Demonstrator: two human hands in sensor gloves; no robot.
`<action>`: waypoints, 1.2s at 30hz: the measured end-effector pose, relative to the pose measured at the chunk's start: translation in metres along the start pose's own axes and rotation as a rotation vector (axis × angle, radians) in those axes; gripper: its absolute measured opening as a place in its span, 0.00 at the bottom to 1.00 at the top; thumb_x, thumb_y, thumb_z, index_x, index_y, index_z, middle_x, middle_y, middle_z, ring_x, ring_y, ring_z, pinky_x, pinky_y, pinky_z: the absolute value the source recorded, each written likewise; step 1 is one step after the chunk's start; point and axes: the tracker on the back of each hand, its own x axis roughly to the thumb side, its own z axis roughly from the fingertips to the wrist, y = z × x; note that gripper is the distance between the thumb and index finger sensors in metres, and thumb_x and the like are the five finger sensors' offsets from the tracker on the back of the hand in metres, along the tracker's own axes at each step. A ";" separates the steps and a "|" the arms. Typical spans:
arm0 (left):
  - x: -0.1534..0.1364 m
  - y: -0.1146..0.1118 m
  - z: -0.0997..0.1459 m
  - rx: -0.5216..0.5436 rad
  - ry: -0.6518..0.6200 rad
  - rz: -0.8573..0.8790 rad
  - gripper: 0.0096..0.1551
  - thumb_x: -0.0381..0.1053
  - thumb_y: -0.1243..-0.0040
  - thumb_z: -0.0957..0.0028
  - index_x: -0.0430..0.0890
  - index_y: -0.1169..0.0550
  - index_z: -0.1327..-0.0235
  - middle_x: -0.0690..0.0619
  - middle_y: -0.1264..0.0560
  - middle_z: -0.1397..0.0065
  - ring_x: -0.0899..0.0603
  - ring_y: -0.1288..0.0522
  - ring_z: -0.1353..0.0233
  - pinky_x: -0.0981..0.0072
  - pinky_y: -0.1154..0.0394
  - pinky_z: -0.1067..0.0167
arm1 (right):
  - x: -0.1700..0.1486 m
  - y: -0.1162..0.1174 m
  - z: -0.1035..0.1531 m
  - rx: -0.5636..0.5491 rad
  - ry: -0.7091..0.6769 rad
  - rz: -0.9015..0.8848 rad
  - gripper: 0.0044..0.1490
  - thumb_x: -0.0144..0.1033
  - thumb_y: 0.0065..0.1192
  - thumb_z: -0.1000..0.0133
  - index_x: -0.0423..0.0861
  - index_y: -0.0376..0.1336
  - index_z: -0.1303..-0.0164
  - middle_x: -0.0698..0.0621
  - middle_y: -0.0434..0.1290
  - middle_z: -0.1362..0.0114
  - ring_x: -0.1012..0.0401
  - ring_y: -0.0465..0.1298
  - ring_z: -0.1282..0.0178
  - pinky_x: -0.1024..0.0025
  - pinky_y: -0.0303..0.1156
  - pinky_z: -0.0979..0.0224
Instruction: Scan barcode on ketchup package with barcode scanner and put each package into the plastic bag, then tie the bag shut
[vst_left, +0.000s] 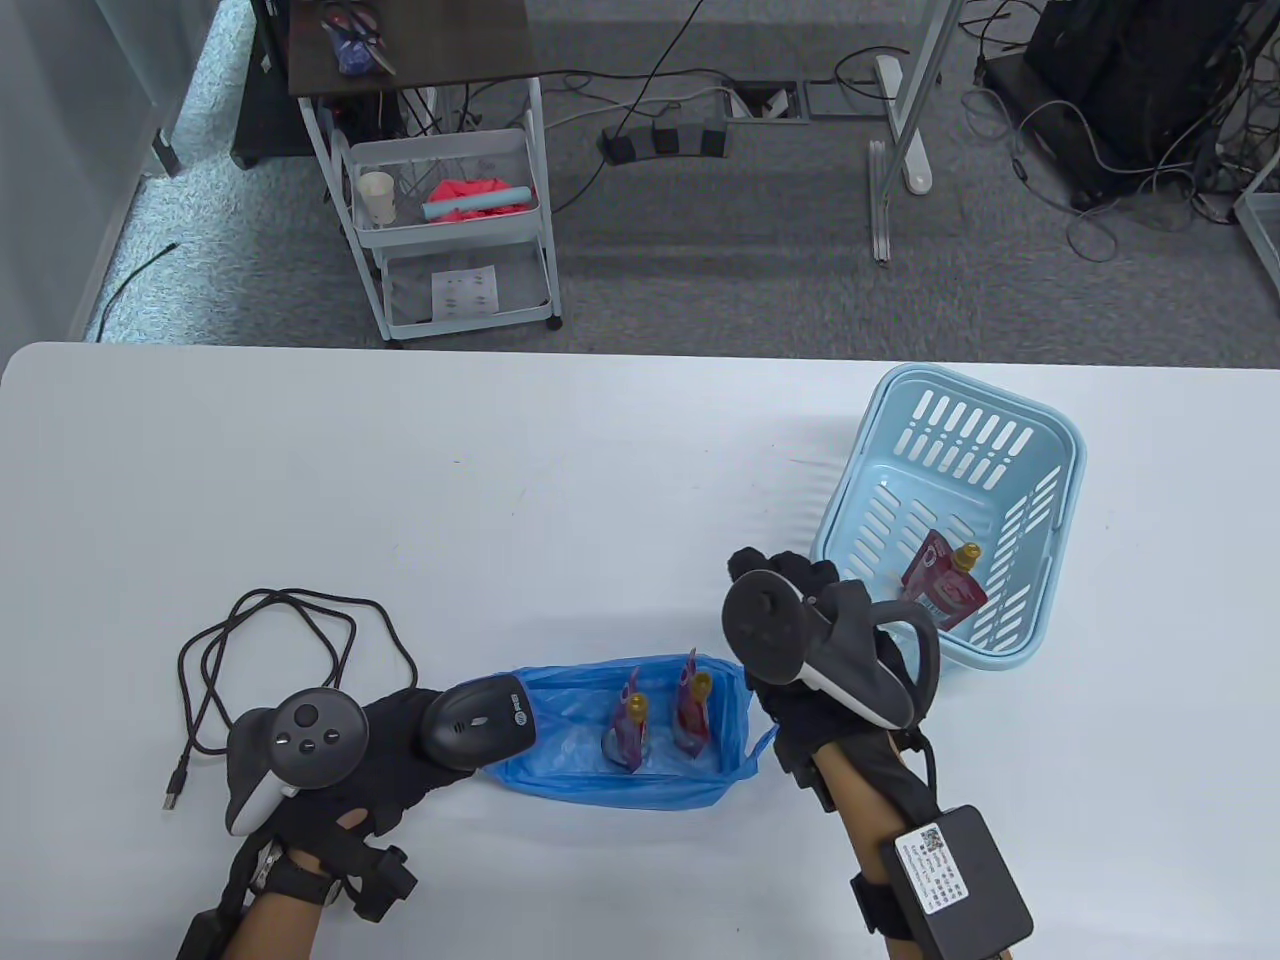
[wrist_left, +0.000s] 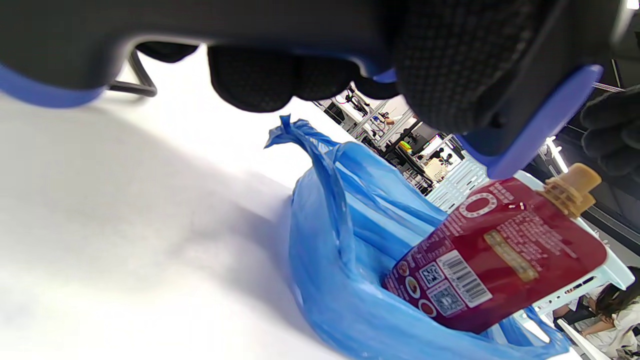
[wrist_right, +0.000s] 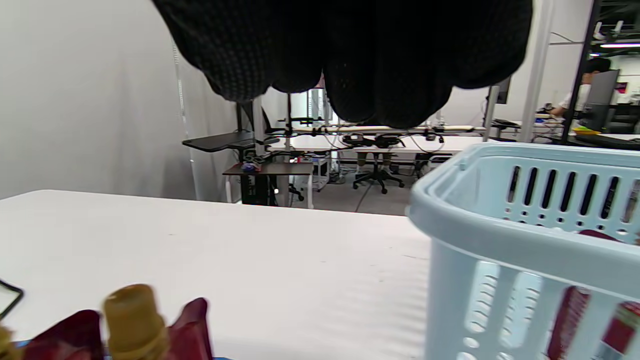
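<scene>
Two crinkly red ketchup pouches (vst_left: 660, 715) with tan caps are standing inside the thin blue plastic bag (vst_left: 560, 775); a third pouch (vst_left: 940, 585) is lying in the slotted pale-blue basket (vst_left: 1040, 425) beyond the bag. The left hand (vst_left: 385, 765) is grasping the smooth black barcode scanner (vst_left: 480, 722) at the bag's left edge. The right hand (vst_left: 790, 600) is hovering between bag and basket; its grip cannot be made out. Likely next: fetching that last pouch for scanning.

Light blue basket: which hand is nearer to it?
Right. The right hand sits just beside the basket's near-left corner; the left hand is far off, holding the scanner.
</scene>
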 end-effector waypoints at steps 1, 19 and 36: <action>0.000 0.000 0.000 0.001 0.001 0.000 0.27 0.61 0.29 0.55 0.54 0.18 0.43 0.56 0.22 0.37 0.42 0.18 0.42 0.42 0.26 0.35 | -0.009 -0.001 -0.002 0.008 0.031 -0.002 0.35 0.36 0.64 0.42 0.40 0.59 0.24 0.35 0.67 0.25 0.39 0.70 0.31 0.42 0.67 0.31; -0.002 0.002 0.000 0.008 0.007 -0.001 0.27 0.61 0.29 0.55 0.54 0.18 0.43 0.56 0.22 0.37 0.42 0.18 0.42 0.42 0.27 0.35 | -0.133 0.007 -0.025 0.095 0.470 -0.129 0.39 0.35 0.63 0.41 0.41 0.55 0.19 0.34 0.59 0.18 0.36 0.64 0.26 0.38 0.62 0.28; -0.002 0.002 -0.001 0.002 0.018 -0.007 0.27 0.61 0.29 0.55 0.54 0.19 0.43 0.56 0.22 0.37 0.42 0.18 0.42 0.42 0.27 0.35 | -0.149 0.035 -0.046 0.201 0.558 -0.125 0.41 0.35 0.63 0.41 0.43 0.51 0.17 0.34 0.57 0.17 0.37 0.65 0.27 0.40 0.63 0.28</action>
